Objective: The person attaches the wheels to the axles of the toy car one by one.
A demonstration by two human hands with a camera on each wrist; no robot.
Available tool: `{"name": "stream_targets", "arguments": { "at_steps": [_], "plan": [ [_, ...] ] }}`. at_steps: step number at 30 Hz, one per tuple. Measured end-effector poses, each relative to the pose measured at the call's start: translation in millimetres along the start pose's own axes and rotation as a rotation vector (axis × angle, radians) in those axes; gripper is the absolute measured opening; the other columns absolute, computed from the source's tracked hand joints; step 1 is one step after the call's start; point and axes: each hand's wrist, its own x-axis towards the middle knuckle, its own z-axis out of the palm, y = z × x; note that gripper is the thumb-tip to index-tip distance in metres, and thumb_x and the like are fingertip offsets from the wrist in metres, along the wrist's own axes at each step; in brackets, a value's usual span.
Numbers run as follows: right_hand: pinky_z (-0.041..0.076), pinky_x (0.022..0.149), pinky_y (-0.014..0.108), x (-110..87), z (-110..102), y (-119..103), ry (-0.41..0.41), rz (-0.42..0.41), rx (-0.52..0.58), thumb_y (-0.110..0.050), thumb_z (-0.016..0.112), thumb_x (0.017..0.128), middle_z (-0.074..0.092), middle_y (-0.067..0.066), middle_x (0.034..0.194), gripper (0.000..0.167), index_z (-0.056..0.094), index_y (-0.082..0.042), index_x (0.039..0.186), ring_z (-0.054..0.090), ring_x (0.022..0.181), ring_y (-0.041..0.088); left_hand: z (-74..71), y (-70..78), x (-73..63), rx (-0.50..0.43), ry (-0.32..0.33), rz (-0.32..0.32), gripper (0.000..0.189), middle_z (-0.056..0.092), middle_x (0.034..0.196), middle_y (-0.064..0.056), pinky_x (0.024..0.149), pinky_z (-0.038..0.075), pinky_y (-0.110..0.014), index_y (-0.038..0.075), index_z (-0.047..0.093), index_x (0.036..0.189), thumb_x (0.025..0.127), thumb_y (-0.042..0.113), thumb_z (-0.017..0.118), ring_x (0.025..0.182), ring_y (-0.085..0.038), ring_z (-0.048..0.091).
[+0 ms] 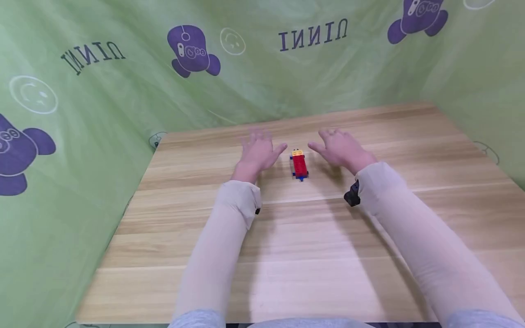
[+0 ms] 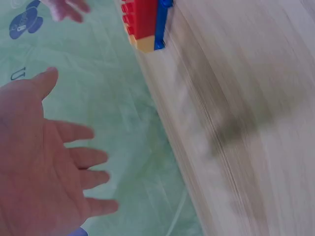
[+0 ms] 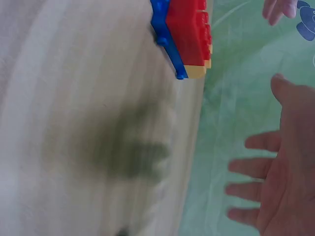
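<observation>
A small toy block vehicle (image 1: pixel 300 165) lies on the wooden table between my two hands. Its base is blue, with red studded bricks (image 3: pixel 186 32) on top and a yellow brick (image 1: pixel 297 153) at the far end. My left hand (image 1: pixel 258 154) hovers left of it, fingers spread and thumb pointing toward it. On the other side, my right hand (image 1: pixel 341 148) is held above the table with its fingers apart. Neither hand touches the toy. Both wrist views show bare palms and the toy's side (image 2: pixel 145 19) near the top.
The light wooden table (image 1: pixel 197 214) stretches around the toy. A green cloth (image 1: pixel 254 86) with purple figures and lettering hangs along the back and sides. A black device (image 1: pixel 352 195) is on the right wrist. Shadows of both arms fall on the tabletop.
</observation>
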Motion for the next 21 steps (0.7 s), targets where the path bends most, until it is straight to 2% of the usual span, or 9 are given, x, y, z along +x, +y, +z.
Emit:
{"name": "stream_targets", "arguments": {
  "at_steps": [3,6,10,12,17,21],
  "plan": [
    [0.035,0.115,0.060,1.4,7.1,-2.0,0.004,-0.054,0.043,-0.055,0.036,0.106,0.049,0.029,0.147,0.074,0.042,0.005,0.148,0.047,0.135,0.048,1.6,4.6,-0.3,-0.006,-0.050,0.058,0.071,0.048,0.152,-0.020,0.121,0.031,-0.053,0.002,0.045,0.149,0.105,0.057,0.036,0.145,-0.036,0.040],
    [0.048,0.103,0.057,1.3,14.0,-4.5,0.041,-0.119,0.046,-0.037,0.048,0.106,0.066,0.026,0.127,0.051,0.059,0.005,0.132,0.064,0.115,0.043,4.6,9.2,-0.4,-0.044,-0.110,0.119,0.057,0.061,0.139,-0.015,0.111,0.045,-0.044,0.003,0.056,0.139,0.106,0.047,0.045,0.130,-0.032,0.057],
    [0.054,0.090,0.052,1.0,25.7,-3.6,0.070,-0.157,0.044,-0.025,0.053,0.102,0.073,0.020,0.107,0.033,0.068,0.002,0.115,0.069,0.097,0.036,14.7,18.2,0.8,-0.104,-0.175,0.153,0.047,0.062,0.138,-0.011,0.109,0.047,-0.040,0.006,0.057,0.139,0.105,0.037,0.052,0.126,-0.026,0.059],
    [0.054,0.087,0.051,1.3,30.6,-2.6,0.075,-0.162,0.047,-0.023,0.055,0.101,0.073,0.019,0.103,0.030,0.069,0.002,0.111,0.069,0.095,0.035,20.3,23.0,1.0,-0.117,-0.188,0.156,0.043,0.065,0.130,-0.009,0.104,0.049,-0.039,0.007,0.058,0.137,0.105,0.035,0.053,0.116,-0.024,0.062],
    [0.054,0.087,0.051,0.2,37.9,-1.4,0.087,-0.182,0.059,-0.019,0.058,0.099,0.074,0.018,0.101,0.025,0.071,0.001,0.108,0.069,0.095,0.035,32.1,32.5,0.8,-0.120,-0.185,0.150,0.035,0.066,0.104,-0.007,0.081,0.050,-0.032,0.008,0.058,0.124,0.105,0.036,0.054,0.086,-0.021,0.060],
    [0.054,0.090,0.052,-2.3,37.8,-3.0,0.088,-0.194,0.057,-0.019,0.059,0.098,0.073,0.019,0.103,0.025,0.070,0.001,0.108,0.069,0.097,0.036,36.8,35.5,1.6,-0.114,-0.154,0.137,0.031,0.064,0.095,-0.007,0.071,0.047,-0.029,0.009,0.056,0.120,0.104,0.036,0.054,0.078,-0.021,0.058]
  ]
}}
